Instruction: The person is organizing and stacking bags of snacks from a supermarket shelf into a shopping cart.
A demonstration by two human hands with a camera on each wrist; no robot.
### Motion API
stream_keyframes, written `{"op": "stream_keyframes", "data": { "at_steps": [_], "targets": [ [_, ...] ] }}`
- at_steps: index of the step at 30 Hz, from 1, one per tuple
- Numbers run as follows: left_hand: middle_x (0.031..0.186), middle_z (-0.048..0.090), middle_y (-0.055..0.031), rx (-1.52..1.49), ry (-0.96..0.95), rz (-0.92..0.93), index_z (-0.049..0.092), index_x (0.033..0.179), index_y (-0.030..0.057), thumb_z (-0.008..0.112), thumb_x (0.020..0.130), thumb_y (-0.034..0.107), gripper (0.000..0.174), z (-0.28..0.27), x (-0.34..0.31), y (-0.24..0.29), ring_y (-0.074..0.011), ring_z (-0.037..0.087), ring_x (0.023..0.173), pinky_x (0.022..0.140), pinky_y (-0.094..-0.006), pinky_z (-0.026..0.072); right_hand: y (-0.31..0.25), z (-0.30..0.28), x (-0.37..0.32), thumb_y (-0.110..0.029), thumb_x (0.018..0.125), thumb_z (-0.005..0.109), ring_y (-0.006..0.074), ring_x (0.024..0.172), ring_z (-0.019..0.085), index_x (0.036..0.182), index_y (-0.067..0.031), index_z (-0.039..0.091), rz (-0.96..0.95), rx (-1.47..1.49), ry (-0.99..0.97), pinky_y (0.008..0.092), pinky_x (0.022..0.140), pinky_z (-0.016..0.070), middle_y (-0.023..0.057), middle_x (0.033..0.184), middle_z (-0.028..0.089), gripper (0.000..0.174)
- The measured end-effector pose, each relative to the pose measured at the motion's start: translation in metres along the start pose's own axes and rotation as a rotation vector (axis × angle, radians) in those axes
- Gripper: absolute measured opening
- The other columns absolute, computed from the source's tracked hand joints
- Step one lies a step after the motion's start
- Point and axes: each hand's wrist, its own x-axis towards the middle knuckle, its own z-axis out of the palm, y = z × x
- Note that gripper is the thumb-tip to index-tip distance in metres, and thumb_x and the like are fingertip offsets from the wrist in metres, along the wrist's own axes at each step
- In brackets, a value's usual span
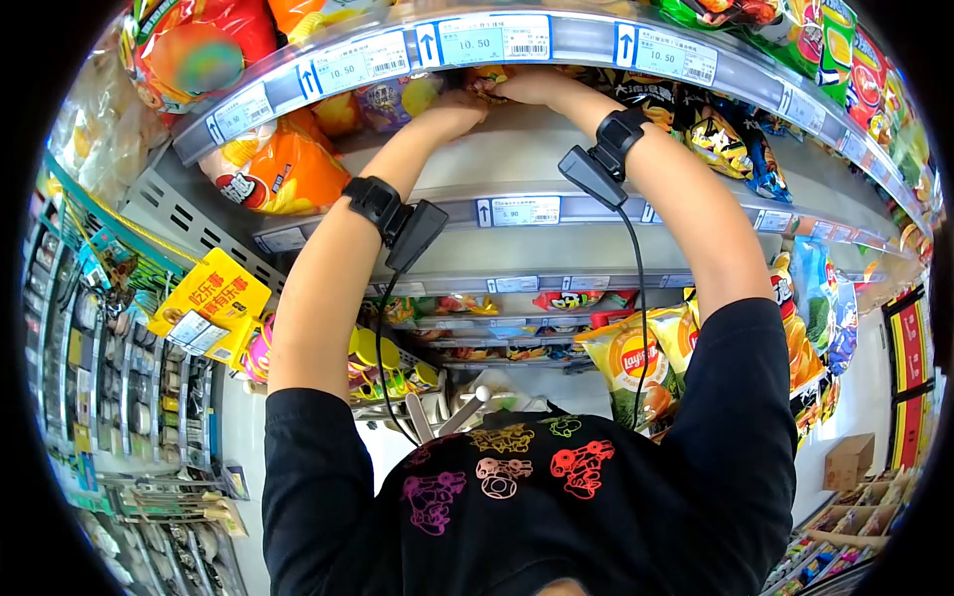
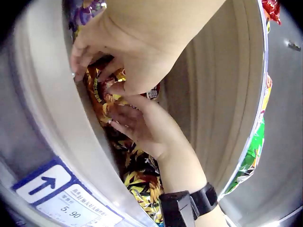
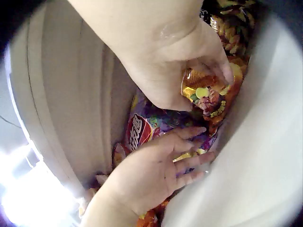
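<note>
My right hand (image 1: pixel 532 87) (image 3: pixel 184 61) reaches between two shelves, its thumb and fingers curled round an orange snack packet (image 3: pixel 211 101) that stands among others. Beside it, my left hand (image 1: pixel 455 116) (image 3: pixel 149 172) lies against a purple snack bag (image 3: pixel 158 122), fingers spread and fairly straight. In the left wrist view the left hand (image 2: pixel 125 49) is above the right hand (image 2: pixel 144 130), with the orange packet (image 2: pixel 97 90) between and behind their fingers. The shelf edge hides part of the packets in the head view.
A price-label rail (image 1: pixel 477 42) runs just above both hands. An orange bag (image 1: pixel 283 169) sits at left on this shelf; black and yellow packets (image 1: pixel 717 141) stand at right. Lower shelves hold yellow chip bags (image 1: pixel 636 358). A yellow sign (image 1: pixel 211 303) sticks out at left.
</note>
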Motion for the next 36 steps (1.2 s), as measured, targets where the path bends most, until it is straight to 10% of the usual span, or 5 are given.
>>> {"op": "stream_keyframes", "data": {
  "at_steps": [14, 23, 32, 33, 36],
  "targets": [
    [0.104, 0.059, -0.0101, -0.514, -0.194, 0.206, 0.055, 0.110, -0.0020, 0.057, 0.083, 0.036, 0.047, 0.049, -0.058, 0.079, -0.0197, 0.059, 0.095, 0.082, -0.0296, 0.0474, 0.027, -0.124, -0.148, -0.056, 0.076, 0.059, 0.0355, 0.101, 0.059, 0.119, -0.0061, 0.056, 0.316, -0.574, 0.033, 0.0385, 0.088, 0.0469, 0.0216, 0.106, 0.062, 0.066],
    [0.092, 0.060, -0.0061, -0.843, -0.484, 0.143, 0.058, 0.102, 0.0049, 0.062, 0.082, 0.042, 0.042, 0.099, -0.023, 0.121, -0.0150, 0.057, 0.079, 0.074, -0.0298, 0.0473, 0.001, -0.103, -0.199, -0.057, 0.078, 0.054, 0.0406, 0.093, 0.061, 0.138, 0.0002, 0.026, 0.497, -0.412, -0.151, 0.0435, 0.081, 0.0490, 0.0275, 0.101, 0.061, 0.087],
    [0.072, 0.060, 0.0019, -0.650, -0.416, 0.018, 0.063, 0.090, 0.0115, 0.068, 0.078, 0.044, 0.035, 0.057, -0.052, 0.106, -0.0070, 0.049, 0.052, 0.049, -0.0187, 0.0435, 0.023, -0.127, -0.188, -0.050, 0.081, 0.054, 0.0379, 0.093, 0.061, 0.100, -0.0066, 0.068, 0.365, -0.036, 0.284, 0.0393, 0.084, 0.0484, 0.0180, 0.099, 0.065, 0.049],
    [0.071, 0.060, 0.0017, -0.620, -0.399, 0.016, 0.063, 0.089, 0.0110, 0.068, 0.077, 0.045, 0.036, 0.052, -0.053, 0.099, -0.0070, 0.050, 0.053, 0.048, -0.0190, 0.0432, 0.034, -0.126, -0.181, -0.045, 0.085, 0.053, 0.0243, 0.068, 0.065, 0.102, -0.0055, 0.065, 0.285, -0.122, 0.377, 0.0348, 0.068, 0.0508, 0.0113, 0.068, 0.065, 0.045],
    [0.067, 0.060, 0.0006, -0.486, -0.325, 0.032, 0.064, 0.087, 0.0079, 0.067, 0.077, 0.046, 0.039, 0.038, -0.059, 0.078, -0.0077, 0.052, 0.053, 0.046, -0.0206, 0.0426, 0.074, -0.118, -0.127, -0.049, 0.079, 0.057, 0.0309, 0.107, 0.056, 0.115, -0.0078, 0.059, 0.414, -0.173, 0.260, 0.0371, 0.091, 0.0444, 0.0177, 0.119, 0.057, 0.055]
  ]
}}
